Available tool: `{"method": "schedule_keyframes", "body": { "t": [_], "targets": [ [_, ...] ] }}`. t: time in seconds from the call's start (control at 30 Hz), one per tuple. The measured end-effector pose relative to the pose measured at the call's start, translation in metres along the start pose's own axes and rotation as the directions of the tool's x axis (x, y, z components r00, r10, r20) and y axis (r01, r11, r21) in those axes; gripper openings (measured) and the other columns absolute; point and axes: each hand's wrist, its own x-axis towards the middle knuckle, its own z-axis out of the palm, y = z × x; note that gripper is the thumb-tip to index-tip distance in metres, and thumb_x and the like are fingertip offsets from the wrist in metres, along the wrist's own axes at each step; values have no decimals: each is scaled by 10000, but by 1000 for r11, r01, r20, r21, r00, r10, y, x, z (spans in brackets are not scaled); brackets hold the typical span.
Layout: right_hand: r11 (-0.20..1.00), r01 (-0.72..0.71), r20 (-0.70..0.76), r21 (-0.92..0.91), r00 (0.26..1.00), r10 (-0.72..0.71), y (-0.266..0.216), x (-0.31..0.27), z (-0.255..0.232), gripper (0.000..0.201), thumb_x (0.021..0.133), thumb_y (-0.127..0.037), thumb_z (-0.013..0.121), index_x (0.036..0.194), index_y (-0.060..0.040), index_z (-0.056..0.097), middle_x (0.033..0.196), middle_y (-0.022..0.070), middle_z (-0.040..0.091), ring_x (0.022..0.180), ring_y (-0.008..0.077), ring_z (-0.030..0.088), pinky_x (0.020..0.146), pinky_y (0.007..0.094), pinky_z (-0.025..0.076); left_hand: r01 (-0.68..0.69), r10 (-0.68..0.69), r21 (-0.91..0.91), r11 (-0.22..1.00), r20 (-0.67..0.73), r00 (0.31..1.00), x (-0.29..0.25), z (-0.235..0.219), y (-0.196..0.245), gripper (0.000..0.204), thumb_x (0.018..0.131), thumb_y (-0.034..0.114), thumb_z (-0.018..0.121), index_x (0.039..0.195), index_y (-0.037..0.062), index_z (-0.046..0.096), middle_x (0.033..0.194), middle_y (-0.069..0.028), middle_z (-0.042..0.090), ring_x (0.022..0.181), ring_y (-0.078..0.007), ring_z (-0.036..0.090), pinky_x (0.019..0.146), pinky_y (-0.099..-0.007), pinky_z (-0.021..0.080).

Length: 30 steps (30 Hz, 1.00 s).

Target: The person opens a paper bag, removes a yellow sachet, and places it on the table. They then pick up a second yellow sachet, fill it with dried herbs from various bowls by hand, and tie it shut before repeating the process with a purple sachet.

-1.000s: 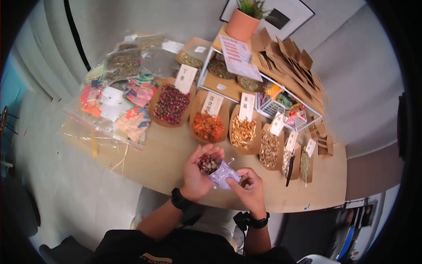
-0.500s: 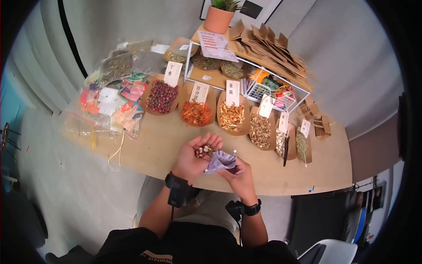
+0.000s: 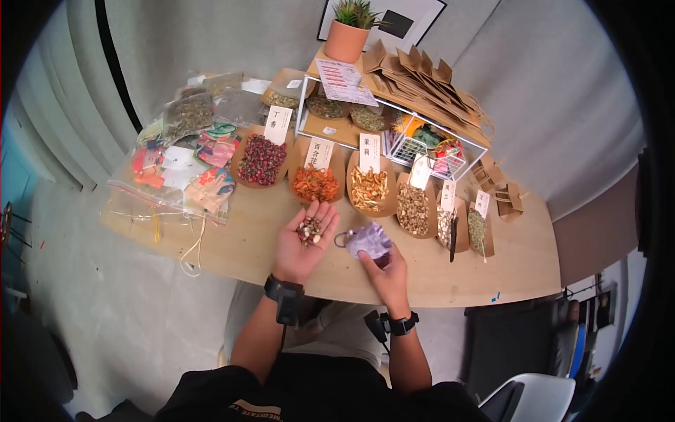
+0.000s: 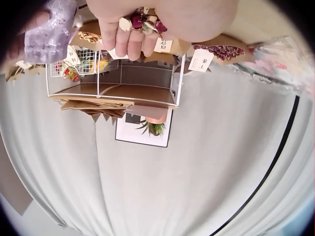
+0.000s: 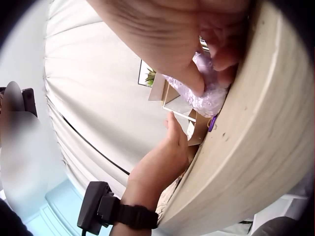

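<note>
My left hand (image 3: 292,254) is held palm up in the head view, its fingers extended. A small heap of dried flower pieces (image 3: 309,231), in red, cream and green, lies in that palm. To its right, my right hand (image 3: 389,280) grips a shiny lilac drawstring pouch (image 3: 369,241), thumb pressed on its near side. A dark cord loop sticks out from the pouch toward the left palm, with a gap between pouch and palm. In the left wrist view, the pouch (image 4: 51,34) has a pale bead on its cord. What the pouch contains is hidden.
Behind the hands, kraft trays with name cards hold dark red buds (image 3: 261,160), orange petals (image 3: 316,184), yellow pieces (image 3: 369,190) and more herbs. A black slim tool (image 3: 453,239) lies over one tray. Plastic bags (image 3: 176,151) lie left; a shelf (image 3: 337,133) stands behind.
The pouch was against the left palm's flower pieces; it has moved right with my right hand and turned, leaving a gap. My left hand, cupped earlier, has flattened out.
</note>
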Motion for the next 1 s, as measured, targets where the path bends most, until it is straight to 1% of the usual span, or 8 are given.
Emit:
{"method": "schedule_keyframes", "body": {
  "t": [0.27, 0.37, 0.47, 0.5, 0.6, 0.7, 0.9, 1.0],
  "targets": [
    [939, -66, 23, -336, 997, 78, -7, -4, -15, 259, 808, -206, 793, 859, 16, 670, 729, 134, 681, 600, 185, 655, 559, 301, 495, 55, -58, 62, 997, 46, 997, -8, 0, -15, 433, 1034, 180, 366, 1401, -49, 392, 1464, -203, 419, 1409, -339, 333, 1188, -480, 258],
    [719, -13, -88, -695, 994, -68, -38, -18, -14, 215, 818, -197, 776, 808, 0, 690, 733, 137, 682, 609, 255, 665, 566, 328, 509, 63, -66, 59, 996, 55, 996, -8, 0, -16, 443, 1037, 188, 360, 1411, -47, 380, 1478, -206, 403, 1412, -339, 329, 1190, -478, 252],
    [869, 227, -52, -439, 960, -276, -48, -15, -2, 172, 830, -186, 757, 848, -21, 710, 767, 132, 687, 639, 283, 667, 580, 345, 523, 58, -66, 132, 990, 54, 996, -6, -2, -19, 448, 1040, 200, 352, 1416, -43, 376, 1482, -208, 396, 1411, -336, 331, 1190, -477, 250],
    [894, 318, 26, -316, 945, -327, -55, -13, 8, 132, 826, -134, 755, 877, -17, 720, 782, 118, 673, 610, 236, 634, 565, 325, 502, 55, -64, 168, 984, 51, 997, -5, -2, -20, 451, 1041, 204, 348, 1418, -42, 374, 1483, -208, 395, 1411, -336, 332, 1189, -477, 250],
    [893, 342, 185, -291, 936, -299, -67, -13, 32, 151, 804, -127, 770, 900, -25, 716, 834, 107, 670, 631, 255, 636, 588, 335, 510, 38, -47, 284, 958, 23, 999, -5, 1, -21, 456, 1044, 218, 340, 1419, -38, 375, 1480, -208, 400, 1407, -334, 339, 1183, -479, 259],
    [887, 313, 154, -339, 949, -276, -56, -8, 42, 161, 798, -113, 768, 926, -34, 711, 857, 100, 666, 660, 255, 645, 618, 332, 514, 40, -44, 349, 936, 2, 999, -9, 2, -22, 451, 1046, 228, 336, 1411, -32, 388, 1463, -206, 425, 1396, -343, 353, 1175, -483, 275],
    [902, 394, 58, -179, 919, -390, -52, -7, 35, 141, 809, -72, 745, 938, -31, 706, 838, 121, 681, 739, 268, 668, 660, 331, 518, 115, -118, 293, 949, -7, 993, -3, -4, -25, 412, 1043, 212, 339, 1343, -39, 467, 1402, -216, 489, 1362, -363, 397, 1159, -492, 300],
    [869, 430, 46, -244, 901, -432, -49, -7, 31, 125, 814, -60, 737, 932, -28, 709, 852, 132, 691, 748, 272, 670, 667, 334, 520, 171, -181, 258, 951, 15, 983, -1, -6, -34, 401, 1039, 203, 349, 1317, -49, 490, 1371, -216, 515, 1336, -363, 428, 1156, -491, 305]
  ]
}}
